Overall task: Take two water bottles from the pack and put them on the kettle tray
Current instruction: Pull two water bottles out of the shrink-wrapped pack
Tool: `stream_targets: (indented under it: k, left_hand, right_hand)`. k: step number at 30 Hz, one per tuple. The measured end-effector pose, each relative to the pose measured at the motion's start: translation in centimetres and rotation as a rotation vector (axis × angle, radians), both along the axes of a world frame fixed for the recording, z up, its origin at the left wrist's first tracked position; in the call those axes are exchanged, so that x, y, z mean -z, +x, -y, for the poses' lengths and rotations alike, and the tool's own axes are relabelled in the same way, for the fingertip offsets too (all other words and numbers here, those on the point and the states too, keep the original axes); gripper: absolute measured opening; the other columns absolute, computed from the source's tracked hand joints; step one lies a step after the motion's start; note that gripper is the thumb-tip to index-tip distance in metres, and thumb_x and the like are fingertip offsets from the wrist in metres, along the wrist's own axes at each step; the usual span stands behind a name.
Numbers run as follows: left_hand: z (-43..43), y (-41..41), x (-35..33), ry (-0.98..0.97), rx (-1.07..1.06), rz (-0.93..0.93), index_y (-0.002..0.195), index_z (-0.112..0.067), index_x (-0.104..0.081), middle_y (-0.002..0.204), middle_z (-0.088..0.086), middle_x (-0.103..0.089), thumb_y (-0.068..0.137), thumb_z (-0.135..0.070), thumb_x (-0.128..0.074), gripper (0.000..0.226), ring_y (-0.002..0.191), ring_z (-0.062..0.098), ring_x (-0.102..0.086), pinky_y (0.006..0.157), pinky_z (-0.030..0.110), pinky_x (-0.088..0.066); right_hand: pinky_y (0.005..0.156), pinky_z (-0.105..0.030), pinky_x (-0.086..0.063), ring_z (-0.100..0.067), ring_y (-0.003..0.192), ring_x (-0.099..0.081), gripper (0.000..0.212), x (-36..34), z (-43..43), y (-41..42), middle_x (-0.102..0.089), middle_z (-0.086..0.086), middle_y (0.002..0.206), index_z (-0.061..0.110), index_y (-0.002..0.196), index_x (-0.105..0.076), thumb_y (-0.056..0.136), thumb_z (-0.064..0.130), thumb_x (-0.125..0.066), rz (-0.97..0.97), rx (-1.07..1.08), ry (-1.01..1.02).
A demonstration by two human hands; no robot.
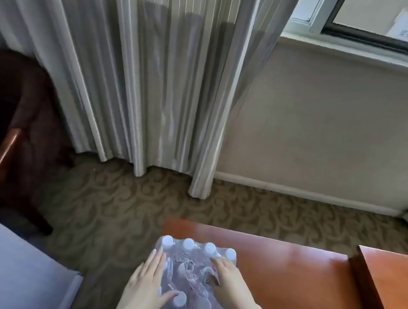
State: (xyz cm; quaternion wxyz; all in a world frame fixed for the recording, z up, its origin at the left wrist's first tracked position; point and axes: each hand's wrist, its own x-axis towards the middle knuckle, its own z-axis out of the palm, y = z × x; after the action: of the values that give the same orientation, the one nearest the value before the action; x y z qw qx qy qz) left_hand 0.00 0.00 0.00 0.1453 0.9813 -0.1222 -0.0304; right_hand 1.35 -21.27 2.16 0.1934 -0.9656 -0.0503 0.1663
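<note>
Our left hand (pixel 147 279) lies flat and open on the left side of the clear shrink-wrapped pack of white-capped water bottles (pixel 194 280), thumb by a near cap, gripping nothing. Our right hand (pixel 227 279) presses fingertips into the wrap on top of the pack, loosely spread, no bottle held. We judge the step as opening the wrap; next we need to tear a hole and pull one bottle free. The pack sits at the left edge of the reddish-brown wooden counter (pixel 291 275), overhanging risk there; open room right of the pack. Kettle tray not in view.
</note>
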Motion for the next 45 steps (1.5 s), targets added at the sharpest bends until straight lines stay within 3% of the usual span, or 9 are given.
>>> stream_targets:
  k: [3,6,11,14,18,23,29,37,45]
  left_hand:
    - [0.1,-1.2,1.4,-0.026,0.036,-0.075,0.111,-0.003,-0.069,0.141,0.009,-0.051,0.033,-0.073,-0.079,0.106,0.144,0.005,0.016,0.103,0.012,-0.029]
    - [0.3,-1.8,1.6,-0.054,0.032,-0.153,0.137,0.004,-0.035,0.16,0.006,0.013,0.035,-0.062,-0.086,0.132,0.142,0.007,0.024,0.111,0.015,0.006]
    - [0.1,-2.1,1.6,-0.038,0.009,-0.158,0.147,-0.01,0.014,0.155,-0.002,0.031,0.046,-0.063,-0.082,0.149,0.142,0.009,0.026,0.112,0.022,0.013]
    - [-0.2,-2.3,2.1,-0.037,0.0,-0.138,0.147,-0.013,0.016,0.154,-0.006,0.032,0.053,-0.06,-0.081,0.143,0.141,0.007,0.026,0.112,0.023,0.012]
    - [-0.6,-2.5,2.4,0.043,-0.001,-0.105,0.145,-0.013,-0.001,0.154,-0.006,0.032,0.081,-0.069,-0.028,0.089,0.141,0.009,0.028,0.111,0.027,0.008]
    - [-0.6,-2.7,3.6,0.109,0.004,-0.132,0.145,-0.01,-0.001,0.15,-0.007,0.035,0.084,-0.067,0.011,0.084,0.137,0.009,0.036,0.109,0.032,0.012]
    - [-0.7,-2.5,3.7,0.039,0.028,-0.214,0.146,-0.015,0.013,0.153,-0.004,0.029,0.089,-0.062,-0.026,0.084,0.119,-0.002,0.053,0.101,0.025,0.032]
    - [-0.7,-2.5,3.9,0.068,0.003,-0.274,0.142,-0.017,0.026,0.15,-0.004,0.035,0.093,-0.061,-0.026,0.084,0.135,0.014,0.039,0.108,0.03,0.028]
    - [-0.7,-2.5,4.0,0.104,0.011,-0.271,0.143,-0.016,0.026,0.149,-0.003,0.038,0.094,-0.06,-0.023,0.083,0.134,0.012,0.041,0.108,0.029,0.029]
  right_hand:
    - [0.101,-0.035,-0.038,-0.025,0.125,-0.044,0.037,1.0,-1.4,0.5,-0.054,-0.007,0.132,0.012,0.128,-0.048,0.091,0.018,-0.046,-0.043,-0.014,0.001]
    - [0.109,-0.035,-0.031,-0.026,0.131,-0.038,0.047,1.9,-3.1,1.1,-0.048,-0.008,0.14,0.013,0.139,-0.035,0.094,0.02,-0.045,-0.066,-0.073,-0.039]
    - [0.108,-0.035,-0.031,-0.023,0.126,-0.041,0.054,2.3,-4.3,1.2,-0.051,-0.004,0.134,0.015,0.14,-0.035,0.088,0.005,-0.044,0.014,-0.058,-0.052]
    - [0.09,-0.032,-0.04,-0.024,0.103,-0.053,0.03,1.1,-3.2,0.6,-0.063,-0.004,0.105,0.012,0.105,-0.059,0.08,0.0,-0.045,0.133,-0.013,0.059]
    - [0.066,-0.029,-0.037,-0.016,0.077,-0.049,0.018,-0.4,1.5,-2.0,-0.062,-0.003,0.073,0.01,0.066,-0.057,0.062,-0.007,-0.055,0.202,-0.02,0.129]
    - [0.06,-0.03,-0.047,-0.004,0.077,-0.042,0.035,0.6,5.7,-6.6,-0.063,0.008,0.06,0.017,0.055,-0.059,0.047,-0.014,-0.074,0.24,-0.055,0.024]
    - [0.061,-0.03,-0.048,-0.007,0.077,-0.04,0.035,2.1,4.9,-8.0,-0.062,0.005,0.061,0.013,0.056,-0.059,0.05,-0.02,-0.07,0.232,0.016,-0.007]
    - [0.065,-0.034,-0.041,-0.029,0.076,-0.054,0.018,0.0,1.1,-4.8,-0.059,0.0,0.071,0.012,0.071,-0.057,0.064,-0.005,-0.058,0.274,0.166,0.004]
    - [0.084,-0.039,-0.036,-0.032,0.104,-0.051,0.032,3.1,-6.5,2.5,-0.065,-0.01,0.105,0.009,0.117,-0.048,0.091,0.026,-0.045,0.072,-0.209,-0.318]
